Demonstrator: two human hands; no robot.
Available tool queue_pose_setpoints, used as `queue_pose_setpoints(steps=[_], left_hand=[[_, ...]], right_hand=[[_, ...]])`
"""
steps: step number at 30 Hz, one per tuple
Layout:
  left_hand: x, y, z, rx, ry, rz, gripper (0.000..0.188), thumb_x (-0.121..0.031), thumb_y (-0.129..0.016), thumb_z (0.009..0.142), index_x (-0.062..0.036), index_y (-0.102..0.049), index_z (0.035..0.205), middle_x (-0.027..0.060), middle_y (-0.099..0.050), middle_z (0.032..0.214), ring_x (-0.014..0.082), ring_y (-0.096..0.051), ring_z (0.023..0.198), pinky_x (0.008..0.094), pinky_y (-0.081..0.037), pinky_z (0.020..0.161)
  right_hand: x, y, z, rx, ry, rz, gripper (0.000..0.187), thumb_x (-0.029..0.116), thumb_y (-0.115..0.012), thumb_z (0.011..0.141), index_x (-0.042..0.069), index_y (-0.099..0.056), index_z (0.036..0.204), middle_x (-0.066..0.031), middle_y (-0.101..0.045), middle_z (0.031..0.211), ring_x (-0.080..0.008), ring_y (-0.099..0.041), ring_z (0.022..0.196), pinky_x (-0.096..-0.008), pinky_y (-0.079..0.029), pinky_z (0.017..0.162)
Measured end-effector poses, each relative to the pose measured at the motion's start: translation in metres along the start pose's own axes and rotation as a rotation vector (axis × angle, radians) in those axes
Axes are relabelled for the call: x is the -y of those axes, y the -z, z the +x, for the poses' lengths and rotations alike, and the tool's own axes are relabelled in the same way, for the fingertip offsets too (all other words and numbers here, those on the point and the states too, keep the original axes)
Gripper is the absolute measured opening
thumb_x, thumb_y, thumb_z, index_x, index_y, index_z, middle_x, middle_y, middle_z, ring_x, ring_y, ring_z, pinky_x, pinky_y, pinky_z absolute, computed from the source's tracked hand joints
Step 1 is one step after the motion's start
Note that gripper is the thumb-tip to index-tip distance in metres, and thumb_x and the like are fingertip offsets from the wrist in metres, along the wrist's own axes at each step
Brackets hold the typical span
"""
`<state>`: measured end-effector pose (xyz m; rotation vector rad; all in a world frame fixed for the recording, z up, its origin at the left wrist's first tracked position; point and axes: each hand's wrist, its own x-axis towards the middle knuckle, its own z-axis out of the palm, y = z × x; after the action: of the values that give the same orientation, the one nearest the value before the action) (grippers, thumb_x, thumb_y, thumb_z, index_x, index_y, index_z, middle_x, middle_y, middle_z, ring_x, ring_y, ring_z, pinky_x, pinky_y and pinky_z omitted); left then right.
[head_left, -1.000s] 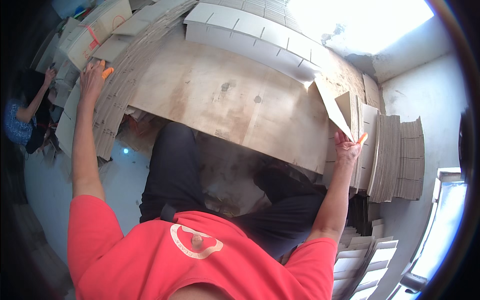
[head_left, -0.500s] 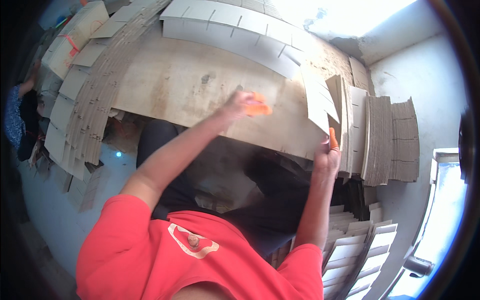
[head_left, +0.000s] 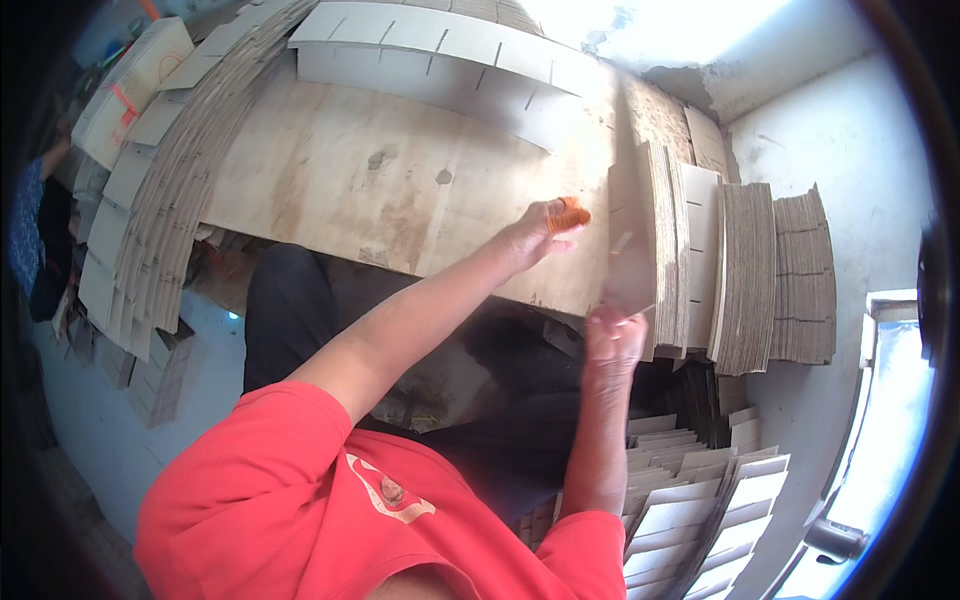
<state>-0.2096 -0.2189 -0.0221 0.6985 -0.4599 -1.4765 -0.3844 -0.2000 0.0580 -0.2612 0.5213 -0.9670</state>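
My left hand (head_left: 540,236) hovers over the right part of the wooden table (head_left: 330,180), with orange coverings on its fingers. Its thumb and fingers are apart, and nothing shows between them. At the table's near right edge, my right hand (head_left: 615,335) is closed on the near end of a cardboard strip (head_left: 628,255). Motion blurs this strip, which extends away from me beside an upright stack of cardboard strips (head_left: 660,250). Along the far side of the table lie pale slotted cardboard strips (head_left: 440,45), apart from both hands.
More upright cardboard stacks (head_left: 745,275) stand on the right by the wall. A long row of fanned cardboard (head_left: 185,150) borders the table's left end. Below right are several piled pale pieces (head_left: 675,510). Another person's blue sleeve (head_left: 28,230) shows at the far left.
My left hand has moved right and slightly nearer. My right hand has shifted left and nearer with the cardboard, which has swung against the upright stack. The view has shifted a little.
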Motion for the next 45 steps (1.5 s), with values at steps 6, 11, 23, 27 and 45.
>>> queue_pose_setpoints(steps=[6, 11, 23, 27, 45], left_hand=[[-0.034, 0.013, -0.003, 0.180, -0.304, -0.449, 0.029, -0.020, -0.068, 0.085, -0.0029, -0.061, 0.108, 0.0055, -0.065, 0.099, 0.0143, -0.062, 0.091, 0.0313, -0.052, 0.084], [-0.079, 0.044, -0.010, -0.106, -0.308, -0.232, 0.008, -0.004, -0.069, 0.081, -0.0007, -0.067, 0.089, 0.0088, -0.069, 0.089, 0.0171, -0.066, 0.082, 0.0305, -0.055, 0.076], [-0.140, 0.082, 0.055, 0.125, -0.187, 0.580, 0.013, 0.001, -0.070, 0.077, 0.0003, -0.061, 0.068, 0.0042, -0.062, 0.070, 0.0070, -0.059, 0.066, 0.0238, -0.048, 0.057], [-0.151, 0.073, 0.076, 0.245, -0.235, 0.804, 0.025, -0.006, -0.076, 0.073, -0.0008, -0.056, 0.060, -0.0026, -0.049, 0.061, 0.0039, -0.050, 0.061, 0.0245, -0.040, 0.051], [-0.191, 0.112, 0.150, -0.181, -1.153, 2.728, 0.016, -0.003, -0.061, 0.061, 0.0028, -0.058, 0.075, 0.0093, -0.058, 0.069, 0.0187, -0.056, 0.075, 0.0277, -0.049, 0.057]], right_hand=[[-0.034, -0.001, -0.002, 0.054, -0.321, -0.204, 0.039, 0.015, -0.051, 0.095, -0.003, -0.044, 0.128, -0.0141, -0.061, 0.089, -0.0129, -0.049, 0.054, -0.0257, -0.046, 0.042], [-0.002, -0.030, 0.026, -0.017, 0.172, -1.024, 0.046, 0.034, -0.057, 0.093, -0.003, -0.054, 0.121, -0.0086, -0.063, 0.103, -0.0128, -0.058, 0.086, -0.0223, -0.047, 0.074], [0.001, -0.093, 0.095, 0.035, 0.176, -1.311, 0.014, 0.007, -0.072, 0.081, -0.002, -0.063, 0.085, 0.0014, -0.054, 0.060, -0.0033, -0.039, 0.042, -0.0201, -0.026, 0.038], [-0.006, -0.081, 0.106, 0.040, 0.078, -0.926, 0.013, 0.007, -0.071, 0.081, -0.002, -0.063, 0.085, -0.0007, -0.054, 0.060, -0.0048, -0.037, 0.038, -0.0207, -0.025, 0.033], [-0.018, -0.068, 0.121, -0.103, 0.381, -1.177, 0.015, 0.013, -0.067, 0.088, 0.003, -0.066, 0.076, 0.0009, -0.051, 0.051, -0.0040, -0.033, 0.033, -0.0202, -0.022, 0.031]])
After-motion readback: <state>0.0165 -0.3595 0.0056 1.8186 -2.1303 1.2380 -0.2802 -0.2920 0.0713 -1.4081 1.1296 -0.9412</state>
